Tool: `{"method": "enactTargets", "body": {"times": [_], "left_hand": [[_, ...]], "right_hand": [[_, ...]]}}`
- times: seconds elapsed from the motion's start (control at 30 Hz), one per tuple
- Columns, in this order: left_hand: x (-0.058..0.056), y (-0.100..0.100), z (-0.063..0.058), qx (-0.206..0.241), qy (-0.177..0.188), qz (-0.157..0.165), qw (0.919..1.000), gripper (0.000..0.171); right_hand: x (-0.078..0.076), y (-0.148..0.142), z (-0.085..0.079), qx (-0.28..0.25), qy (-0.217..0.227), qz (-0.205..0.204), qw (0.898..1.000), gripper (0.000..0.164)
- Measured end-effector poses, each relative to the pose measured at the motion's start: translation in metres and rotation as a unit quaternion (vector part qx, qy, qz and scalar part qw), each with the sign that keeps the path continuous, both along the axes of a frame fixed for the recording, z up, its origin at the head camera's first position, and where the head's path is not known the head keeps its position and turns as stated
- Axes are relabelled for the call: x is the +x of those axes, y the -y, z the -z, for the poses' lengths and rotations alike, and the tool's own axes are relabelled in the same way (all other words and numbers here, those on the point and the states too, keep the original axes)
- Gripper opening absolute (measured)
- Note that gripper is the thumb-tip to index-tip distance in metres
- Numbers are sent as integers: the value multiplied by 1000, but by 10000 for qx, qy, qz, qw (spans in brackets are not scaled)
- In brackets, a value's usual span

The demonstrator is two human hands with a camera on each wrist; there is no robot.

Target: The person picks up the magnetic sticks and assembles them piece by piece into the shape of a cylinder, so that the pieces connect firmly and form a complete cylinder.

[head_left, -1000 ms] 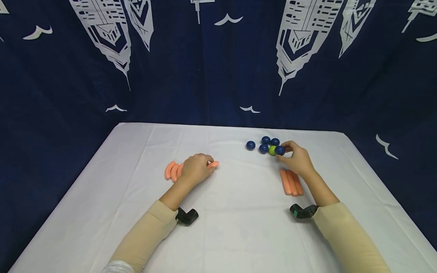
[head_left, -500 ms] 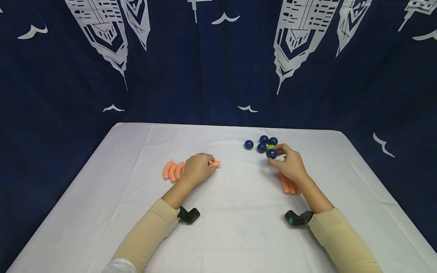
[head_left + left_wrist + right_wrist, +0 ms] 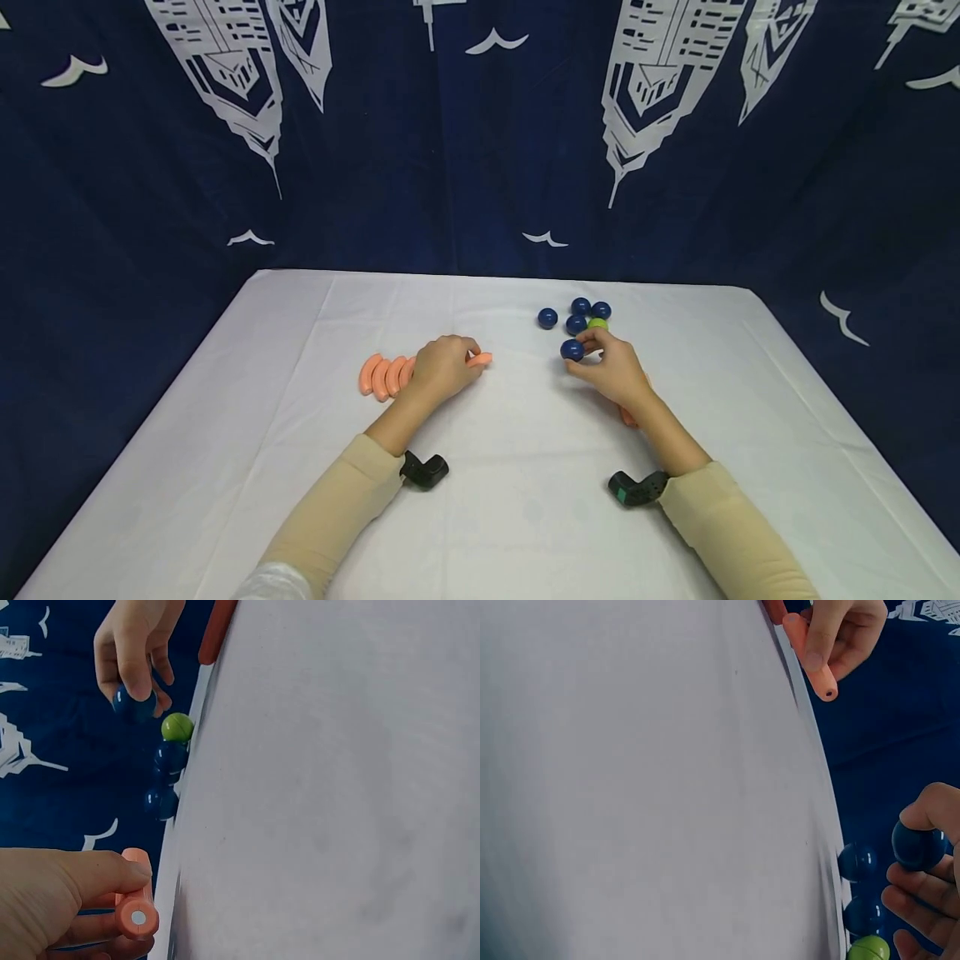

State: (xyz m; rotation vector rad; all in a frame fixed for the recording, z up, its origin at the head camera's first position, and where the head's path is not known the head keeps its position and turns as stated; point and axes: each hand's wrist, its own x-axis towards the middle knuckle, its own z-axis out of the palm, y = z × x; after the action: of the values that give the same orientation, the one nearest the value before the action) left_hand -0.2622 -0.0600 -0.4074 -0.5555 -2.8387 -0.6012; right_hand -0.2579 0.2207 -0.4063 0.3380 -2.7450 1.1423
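Note:
My left hand (image 3: 442,367) grips an orange curved tube piece (image 3: 480,359) between thumb and fingers. In the left wrist view the piece's round end (image 3: 138,917) faces the camera, with a pale centre. My right hand (image 3: 615,371) pinches a glossy dark blue ball (image 3: 572,350), held in front of the ball group. Just behind that hand lies a green ball (image 3: 597,325), partly covered by the fingers. Several other blue balls (image 3: 576,325) sit next to it, one of them (image 3: 547,317) a little apart to the left.
Several curved orange pieces (image 3: 380,377) lie side by side, left of my left hand. Straight orange sticks (image 3: 628,416) lie mostly hidden beneath my right wrist. A white cloth covers the table (image 3: 517,500); a dark blue printed curtain (image 3: 450,167) hangs behind it.
My right hand has carried the blue ball leftward and toward me, away from the green ball. My left hand has shifted slightly right with its orange piece.

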Motion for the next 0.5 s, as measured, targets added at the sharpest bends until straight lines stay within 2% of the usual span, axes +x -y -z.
{"method": "enactTargets", "body": {"times": [0.23,0.5], "left_hand": [[-2,-8,2,35,17,37,10000,18],[-4,-19,3,103,14,93,9999,24]], "right_hand": [[0,14,5,-144,127,-110,9998,36],[0,30,10,-147,-49,-387,9991,37]]}}
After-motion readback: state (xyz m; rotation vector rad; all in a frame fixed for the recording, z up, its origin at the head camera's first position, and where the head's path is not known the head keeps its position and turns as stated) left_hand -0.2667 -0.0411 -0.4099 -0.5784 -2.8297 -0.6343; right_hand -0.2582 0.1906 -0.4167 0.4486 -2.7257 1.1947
